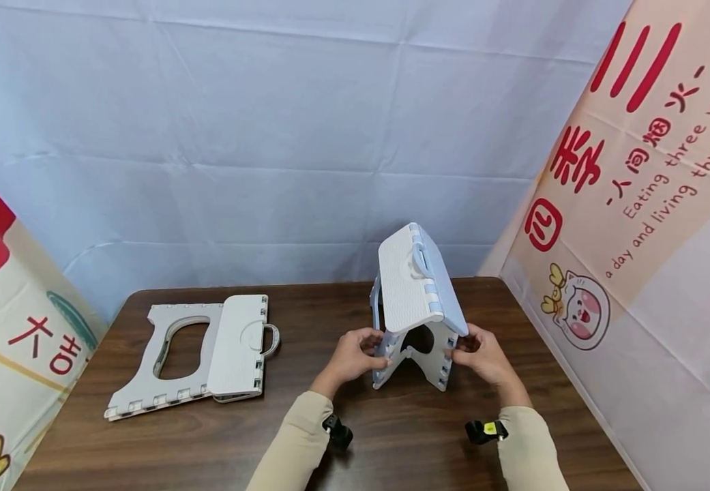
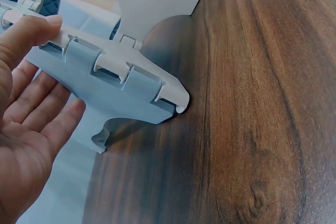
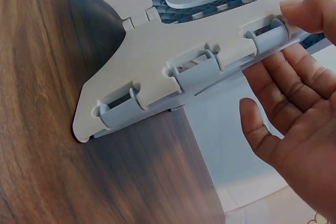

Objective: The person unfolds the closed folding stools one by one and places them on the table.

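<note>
A white and light-blue folding step stool [image 1: 405,290] stands half unfolded on the right part of the table, its two-panel top peaked like a roof. My left hand [image 1: 355,356] grips the left edge of its leg panel, thumb on the near face. In the left wrist view, the left hand's fingers [image 2: 39,98] lie behind the hinged edge. On the other side, my right hand [image 1: 482,353] pinches the right leg edge between thumb and fingers. The right wrist view shows the thumb [image 3: 310,17] on the white face and hinge knuckles along the edge.
A second folding stool [image 1: 238,351], white and grey with a carry handle, lies flat on the left of the brown wooden table [image 1: 305,314]. A pale blue cloth [image 1: 281,136] hangs behind, and printed cloths [image 1: 637,225] flank both sides.
</note>
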Tool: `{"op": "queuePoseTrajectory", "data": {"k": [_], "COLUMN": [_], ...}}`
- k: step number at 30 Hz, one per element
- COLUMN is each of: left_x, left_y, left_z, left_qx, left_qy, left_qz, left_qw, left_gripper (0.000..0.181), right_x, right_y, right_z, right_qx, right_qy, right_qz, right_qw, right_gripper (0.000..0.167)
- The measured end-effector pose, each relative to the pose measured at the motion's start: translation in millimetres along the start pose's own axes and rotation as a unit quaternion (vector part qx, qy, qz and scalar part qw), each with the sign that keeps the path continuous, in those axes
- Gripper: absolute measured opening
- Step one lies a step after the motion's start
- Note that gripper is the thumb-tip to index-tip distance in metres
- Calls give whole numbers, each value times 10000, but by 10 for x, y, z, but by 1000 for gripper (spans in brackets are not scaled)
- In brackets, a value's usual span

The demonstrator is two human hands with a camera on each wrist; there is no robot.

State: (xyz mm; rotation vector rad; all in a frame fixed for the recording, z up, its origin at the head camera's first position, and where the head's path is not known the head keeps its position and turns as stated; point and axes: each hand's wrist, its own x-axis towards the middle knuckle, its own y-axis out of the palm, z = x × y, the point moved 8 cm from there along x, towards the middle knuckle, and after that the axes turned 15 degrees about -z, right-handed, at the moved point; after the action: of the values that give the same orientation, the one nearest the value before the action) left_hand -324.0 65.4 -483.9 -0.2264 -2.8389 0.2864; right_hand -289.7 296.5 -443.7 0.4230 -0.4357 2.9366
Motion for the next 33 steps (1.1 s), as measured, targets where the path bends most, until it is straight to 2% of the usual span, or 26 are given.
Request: {"op": "queuePoseTrajectory", "data": {"k": [2, 4, 6, 9, 11, 21, 28, 33], "left_x": [-33, -28, -13, 39, 43, 44, 33, 20], "left_y": [-22, -21, -13, 37, 42, 43, 20, 15], "left_z": [-116, -109, -84, 98, 98, 90, 113, 145], "left_qx": [-119, -88, 50, 297, 315, 385, 298, 221], "left_qy": [-1, -34, -17, -27, -25, -41, -96, -122], "left_qz": [37, 56, 66, 78, 99, 155, 116, 87], "left_qw": [9999, 9999, 10000, 9995, 9995, 9991, 9994, 9996], "left_gripper": [39, 39, 39, 40, 41, 42, 42, 42], "right_x": [-17, -26, -1, 29, 42, 21, 13, 25], "right_y": [5, 3, -24, -69, -97, -128, -110, -107], "right_z": [111, 184, 103, -57, -153, -199, -183, -168], "right_qx": [-66, -164, -179, -145, -76, 52, 119, 256], "right_qy": [-4, -32, -4, -55, -58, -60, 8, -10], "right_qz": [17, 32, 7, -50, -117, -273, -216, -186], "right_qw": [10000, 9999, 9998, 9999, 9999, 9996, 9997, 9995], "right_gripper": [27, 26, 27, 28, 29, 29, 31, 26]}}
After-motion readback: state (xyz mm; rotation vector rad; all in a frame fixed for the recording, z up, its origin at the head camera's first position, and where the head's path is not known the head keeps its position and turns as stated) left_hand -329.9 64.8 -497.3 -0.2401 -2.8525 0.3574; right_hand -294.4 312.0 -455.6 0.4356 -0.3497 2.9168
